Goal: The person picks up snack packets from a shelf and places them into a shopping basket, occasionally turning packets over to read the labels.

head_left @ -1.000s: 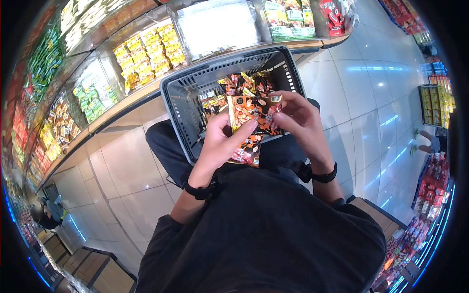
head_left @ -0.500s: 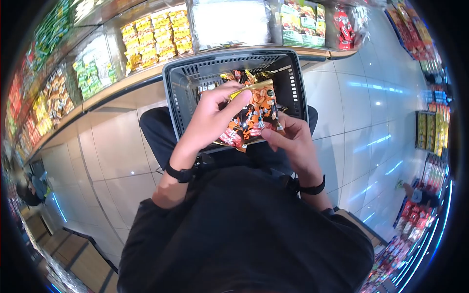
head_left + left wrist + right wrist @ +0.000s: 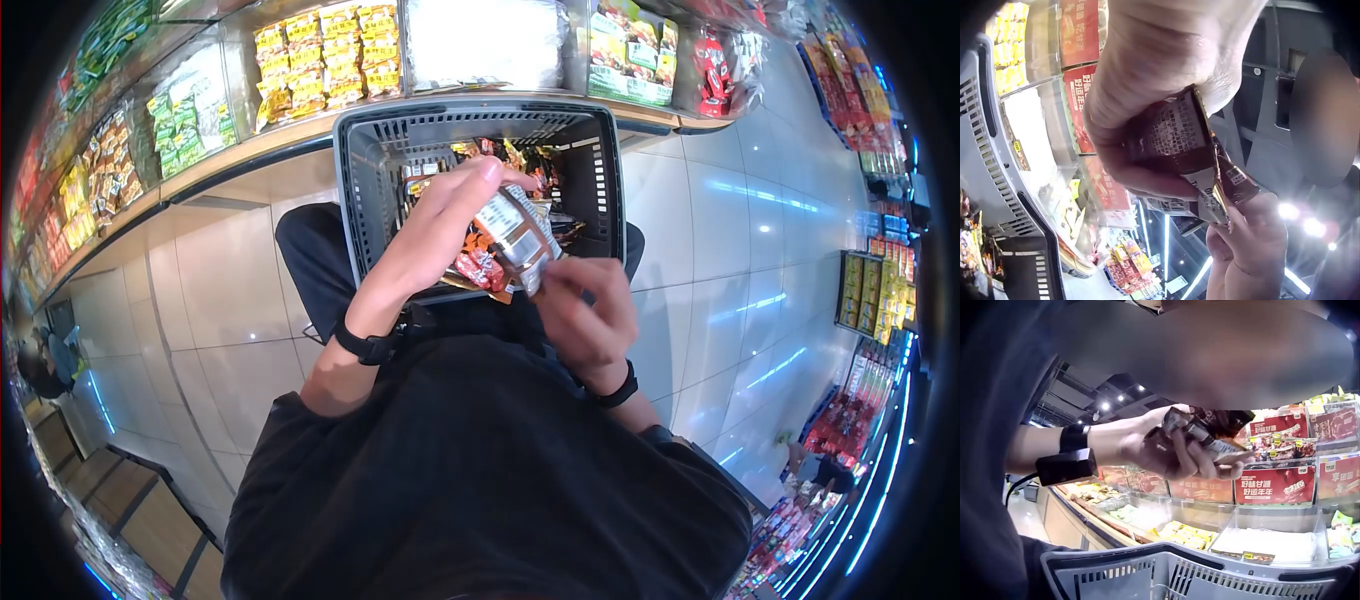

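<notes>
Above the grey basket (image 3: pixel 350 215), the left hand (image 3: pixel 430 225) grips small snack packets. One packet (image 3: pixel 515 232) shows its printed back and silvery edge, while an orange-and-red packet (image 3: pixel 480 268) hangs beneath it. The right hand (image 3: pixel 590 312) pinches the lower corner of the back-facing packet. In the left wrist view, the left hand (image 3: pixel 1160 81) is curled round the dark red packets (image 3: pixel 1175 134), and fingers of the right hand (image 3: pixel 1250 240) hold their edge. The left hand (image 3: pixel 1166 447) holds the packets from below in the right wrist view.
More packets (image 3: pixel 490 150) lie inside the basket, which rests at the person's lap. Shelf bins with yellow packets (image 3: pixel 325 60) and green packets (image 3: pixel 190 125) run along the far side. Tiled floor (image 3: pixel 700 240) lies to the right, with display racks (image 3: pixel 870 290) beyond.
The front packet has turned from its orange face to its printed back. The right hand has moved down and now pinches its lower corner; the left hand still grips the packets.
</notes>
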`<state>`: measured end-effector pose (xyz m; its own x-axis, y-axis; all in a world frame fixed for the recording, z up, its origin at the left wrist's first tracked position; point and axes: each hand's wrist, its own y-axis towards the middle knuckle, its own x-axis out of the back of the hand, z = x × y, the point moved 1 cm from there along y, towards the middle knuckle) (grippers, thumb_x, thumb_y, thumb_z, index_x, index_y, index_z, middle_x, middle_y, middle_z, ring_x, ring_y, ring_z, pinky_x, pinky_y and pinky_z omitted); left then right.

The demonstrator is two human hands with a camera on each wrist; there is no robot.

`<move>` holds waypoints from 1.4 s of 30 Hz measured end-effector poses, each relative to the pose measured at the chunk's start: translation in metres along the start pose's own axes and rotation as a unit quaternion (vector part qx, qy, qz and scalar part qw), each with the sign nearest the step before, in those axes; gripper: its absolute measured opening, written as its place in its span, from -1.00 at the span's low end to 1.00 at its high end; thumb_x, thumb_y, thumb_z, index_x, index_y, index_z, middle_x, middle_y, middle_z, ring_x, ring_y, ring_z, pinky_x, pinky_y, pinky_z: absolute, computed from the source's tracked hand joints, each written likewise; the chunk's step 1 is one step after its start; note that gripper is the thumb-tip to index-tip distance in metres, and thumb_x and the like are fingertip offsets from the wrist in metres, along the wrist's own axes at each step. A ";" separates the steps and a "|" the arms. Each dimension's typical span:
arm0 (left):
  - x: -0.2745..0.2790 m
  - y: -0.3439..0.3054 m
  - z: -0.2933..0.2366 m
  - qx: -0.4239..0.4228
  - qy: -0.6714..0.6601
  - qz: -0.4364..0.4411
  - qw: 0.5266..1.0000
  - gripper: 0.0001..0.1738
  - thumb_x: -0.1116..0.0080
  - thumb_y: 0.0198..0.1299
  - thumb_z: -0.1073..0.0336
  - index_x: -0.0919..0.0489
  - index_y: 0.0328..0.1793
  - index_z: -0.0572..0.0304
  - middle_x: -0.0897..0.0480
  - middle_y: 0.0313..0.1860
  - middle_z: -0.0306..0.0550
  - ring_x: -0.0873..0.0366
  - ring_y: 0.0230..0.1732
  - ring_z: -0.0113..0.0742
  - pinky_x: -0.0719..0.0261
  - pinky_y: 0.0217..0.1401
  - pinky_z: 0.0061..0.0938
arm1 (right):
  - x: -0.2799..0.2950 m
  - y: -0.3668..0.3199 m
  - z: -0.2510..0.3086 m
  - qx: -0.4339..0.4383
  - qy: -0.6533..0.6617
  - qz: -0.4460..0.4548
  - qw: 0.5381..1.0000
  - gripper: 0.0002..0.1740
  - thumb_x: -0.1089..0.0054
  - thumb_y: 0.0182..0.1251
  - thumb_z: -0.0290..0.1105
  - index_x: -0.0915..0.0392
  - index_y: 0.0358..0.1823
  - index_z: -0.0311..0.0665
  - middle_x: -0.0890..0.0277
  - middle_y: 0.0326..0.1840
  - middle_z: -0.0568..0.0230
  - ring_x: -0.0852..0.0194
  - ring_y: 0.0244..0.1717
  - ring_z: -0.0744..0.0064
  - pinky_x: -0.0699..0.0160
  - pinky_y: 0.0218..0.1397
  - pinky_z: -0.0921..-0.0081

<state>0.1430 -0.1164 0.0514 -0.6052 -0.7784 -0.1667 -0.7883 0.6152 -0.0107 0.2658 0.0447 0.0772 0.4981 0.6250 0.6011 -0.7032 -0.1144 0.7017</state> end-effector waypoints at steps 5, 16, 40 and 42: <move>-0.001 0.004 -0.003 -0.006 -0.107 0.091 0.990 -0.37 0.16 0.44 -0.03 -0.66 0.13 0.45 -0.70 0.11 0.08 -0.61 0.14 -0.20 -0.45 0.36 -0.34 | -0.001 -0.005 0.015 0.039 0.039 0.019 0.998 -0.72 -0.54 -0.11 -0.71 -0.70 -0.32 -0.36 -0.64 -0.10 0.16 -0.62 -0.29 0.30 -0.59 -0.38 0.49; 0.003 0.010 -0.010 -0.077 -0.105 0.165 0.978 -0.35 0.13 0.29 0.03 -0.63 0.10 0.57 -0.64 0.11 0.22 -0.57 0.17 -0.02 -0.45 0.38 -0.26 | -0.006 -0.006 0.029 0.045 0.058 0.013 0.997 -0.74 -0.61 -0.10 -0.68 -0.71 -0.35 -0.36 -0.61 -0.14 0.21 -0.56 -0.27 0.34 -0.51 -0.41 0.48; 0.018 -0.007 0.010 -0.089 0.217 0.029 0.972 -0.62 -0.50 0.16 0.34 -0.62 -0.02 0.45 -0.66 -0.14 0.08 -0.63 -0.08 -0.19 -0.56 0.12 -0.33 | -0.015 0.022 -0.048 -0.398 0.387 0.117 0.823 -0.61 -0.47 0.32 -0.50 -0.48 0.07 -0.35 -0.58 0.15 0.16 -0.64 0.09 0.43 -0.64 0.06 0.48; 0.015 -0.012 0.016 -0.085 0.248 0.041 0.964 -0.57 -0.53 0.10 0.30 -0.61 -0.04 0.46 -0.65 -0.14 0.11 -0.65 -0.08 -0.06 -0.57 0.11 -0.32 | -0.016 0.031 -0.066 -0.296 0.312 0.275 0.860 -0.40 -0.55 0.24 -0.39 -0.51 0.28 -0.36 -0.63 0.13 0.16 -0.65 0.03 0.40 -0.66 0.03 0.39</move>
<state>0.1453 -0.1336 0.0328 -0.6113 -0.7186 0.3315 -0.7177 0.6799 0.1504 0.2025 0.0822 0.0646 -0.2313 0.9161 0.3275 -0.9725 -0.2275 -0.0504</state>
